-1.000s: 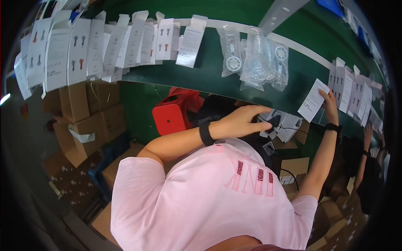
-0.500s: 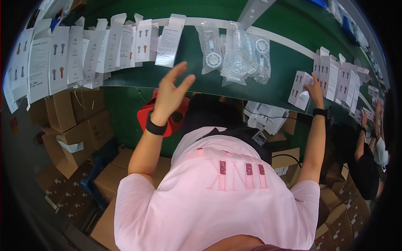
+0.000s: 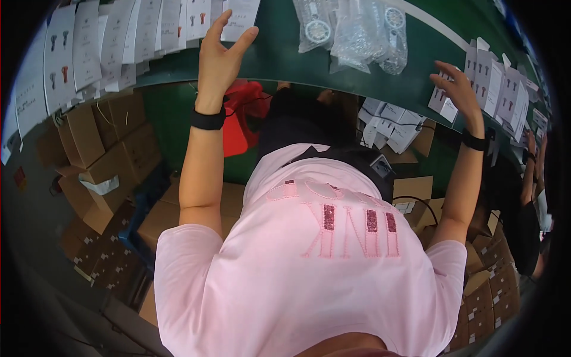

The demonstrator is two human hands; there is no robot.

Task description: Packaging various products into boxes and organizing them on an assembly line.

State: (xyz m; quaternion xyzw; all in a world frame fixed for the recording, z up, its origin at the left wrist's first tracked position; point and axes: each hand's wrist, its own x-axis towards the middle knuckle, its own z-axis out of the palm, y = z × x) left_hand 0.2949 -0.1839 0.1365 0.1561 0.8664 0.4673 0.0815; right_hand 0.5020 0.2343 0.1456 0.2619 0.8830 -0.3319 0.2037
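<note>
L hand (image 3: 219, 66): thumb & fingers spread wide, nothing seen gripped; white box (image 3: 244, 14) located just beyond fingertips, contact unclear. R hand (image 3: 463, 95): fingers loosely parted, no grip seen; printed ctn (image 3: 441, 106) on green bench (image 3: 278, 59) partly covered by them, touch can't be confirmed.

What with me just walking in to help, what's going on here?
A person in pink is at a green table. The left hand is spread open near the right end of a row of white boxes, with nothing seen in it. The right hand, also open, is at a single white box near another group of boxes; contact is unclear. Bubble-wrap bags lie on the table between the hands.
</note>
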